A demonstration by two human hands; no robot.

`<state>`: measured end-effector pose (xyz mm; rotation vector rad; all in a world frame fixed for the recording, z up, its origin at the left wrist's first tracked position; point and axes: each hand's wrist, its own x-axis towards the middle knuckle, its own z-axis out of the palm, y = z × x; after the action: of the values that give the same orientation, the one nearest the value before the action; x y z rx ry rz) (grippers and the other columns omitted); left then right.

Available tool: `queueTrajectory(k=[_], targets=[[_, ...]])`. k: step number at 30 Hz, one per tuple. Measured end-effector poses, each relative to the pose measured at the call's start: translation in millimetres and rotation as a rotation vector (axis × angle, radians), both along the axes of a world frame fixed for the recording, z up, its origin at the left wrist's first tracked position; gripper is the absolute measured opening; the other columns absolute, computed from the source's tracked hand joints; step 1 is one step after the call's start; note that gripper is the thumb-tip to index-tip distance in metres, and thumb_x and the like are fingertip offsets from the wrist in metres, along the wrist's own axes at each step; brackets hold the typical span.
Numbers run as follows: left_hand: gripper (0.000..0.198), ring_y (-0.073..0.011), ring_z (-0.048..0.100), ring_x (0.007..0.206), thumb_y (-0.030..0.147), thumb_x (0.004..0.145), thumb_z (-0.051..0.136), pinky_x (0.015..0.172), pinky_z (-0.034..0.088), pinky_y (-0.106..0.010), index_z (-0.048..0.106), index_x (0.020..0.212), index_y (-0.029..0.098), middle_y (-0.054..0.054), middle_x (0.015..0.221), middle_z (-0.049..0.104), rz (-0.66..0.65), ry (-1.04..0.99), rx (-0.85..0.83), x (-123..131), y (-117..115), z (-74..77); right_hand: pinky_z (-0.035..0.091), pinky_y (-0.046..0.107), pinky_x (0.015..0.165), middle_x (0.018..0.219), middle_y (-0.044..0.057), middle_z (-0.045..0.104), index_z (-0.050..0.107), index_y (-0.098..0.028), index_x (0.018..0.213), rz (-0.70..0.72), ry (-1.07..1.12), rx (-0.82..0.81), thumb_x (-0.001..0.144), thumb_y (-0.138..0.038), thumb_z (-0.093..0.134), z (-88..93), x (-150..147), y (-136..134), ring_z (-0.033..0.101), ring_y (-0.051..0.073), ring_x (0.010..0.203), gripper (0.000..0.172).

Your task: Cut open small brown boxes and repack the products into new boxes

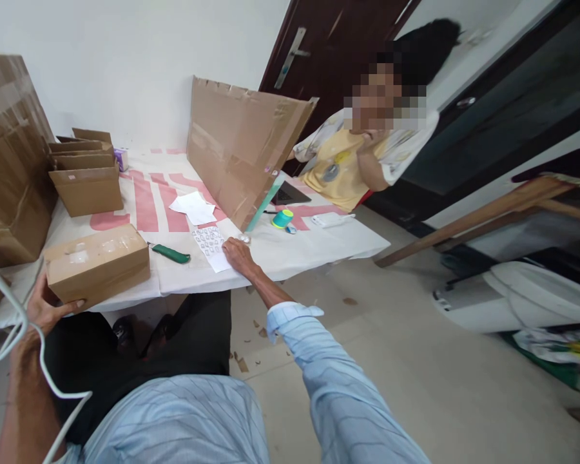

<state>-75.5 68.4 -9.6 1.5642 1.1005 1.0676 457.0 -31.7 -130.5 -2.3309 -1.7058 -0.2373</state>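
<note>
A closed, taped cardboard box sits at the table's near left edge. My left hand grips its near left corner, with the thumb along the lower front and the other fingers partly hidden behind the side. On the right, my right hand rests at the edge of a white sheet with rows of small printed marks. Its fingers are curled together on the sheet's right side. Between the box and the sheet lies a green utility knife, its tip toward the box. Blank white papers lie behind the sheet.
A large cardboard panel stands across the table, with a laptop and a teal-and-yellow roll beyond it. Open boxes and big cartons stand left. A person sits opposite. A white cable hangs near my left arm.
</note>
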Motion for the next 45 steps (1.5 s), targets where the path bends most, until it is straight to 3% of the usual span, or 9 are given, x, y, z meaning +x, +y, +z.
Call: queueTrajectory(k=[10,16,22,35,40,45], targets=[[0.113,-0.0391,0.056,0.149,0.032,0.048,0.104,0.126,0.047,-0.053,0.058,0.151,0.020,-0.010,0.156,0.064,-0.016,-0.008,0.029,0,3,-4.1,0.045,0.035,0.095,0.112,0.014,0.070,0.075,-0.019,0.094,0.059,0.038,0.023,0.106,-0.019,0.049,-2.0,-3,-14,0.058,0.026,0.106,0.029],[0.129,-0.0418,0.054,0.149,0.035,0.038,0.108,0.125,0.047,-0.051,0.052,0.154,0.019,-0.016,0.158,0.061,-0.034,-0.005,-0.061,-5,10,-9.0,0.045,0.036,0.102,0.118,0.014,0.069,0.076,-0.019,0.106,0.051,0.056,0.075,0.105,-0.018,0.047,-12.1,-7,-20,0.057,0.027,0.108,0.029],[0.132,-0.0418,0.052,0.150,0.034,0.038,0.107,0.122,0.049,-0.047,0.049,0.156,0.020,-0.017,0.161,0.058,-0.058,-0.021,-0.063,-6,10,-8.9,0.046,0.040,0.106,0.121,0.016,0.070,0.071,-0.016,0.124,0.019,0.083,0.143,0.098,-0.017,0.050,-22.2,-5,-21,0.058,0.031,0.115,0.033],[0.131,-0.0389,0.051,0.153,0.037,0.044,0.104,0.121,0.050,-0.040,0.046,0.160,0.022,-0.016,0.165,0.054,-0.080,-0.010,-0.054,-9,12,-13.4,0.044,0.039,0.106,0.113,0.016,0.066,0.076,-0.016,0.112,0.011,0.047,0.093,0.095,-0.014,0.052,-22.4,1,-8,0.056,0.030,0.109,0.030],[0.131,-0.0406,0.053,0.151,0.035,0.043,0.105,0.119,0.053,-0.044,0.047,0.159,0.025,-0.015,0.165,0.055,-0.082,-0.037,-0.079,-8,10,-10.8,0.041,0.040,0.111,0.114,0.015,0.067,0.074,-0.015,0.116,0.014,0.018,0.094,0.097,-0.014,0.049,-23.0,-2,-9,0.055,0.029,0.110,0.031],[0.127,-0.0397,0.054,0.150,0.035,0.046,0.105,0.118,0.054,-0.042,0.048,0.159,0.025,-0.015,0.164,0.057,-0.086,-0.044,-0.086,-10,11,-14.2,0.043,0.039,0.106,0.115,0.016,0.067,0.073,-0.014,0.119,-0.003,0.006,0.103,0.096,-0.014,0.049,-24.9,-5,-10,0.054,0.029,0.108,0.033]])
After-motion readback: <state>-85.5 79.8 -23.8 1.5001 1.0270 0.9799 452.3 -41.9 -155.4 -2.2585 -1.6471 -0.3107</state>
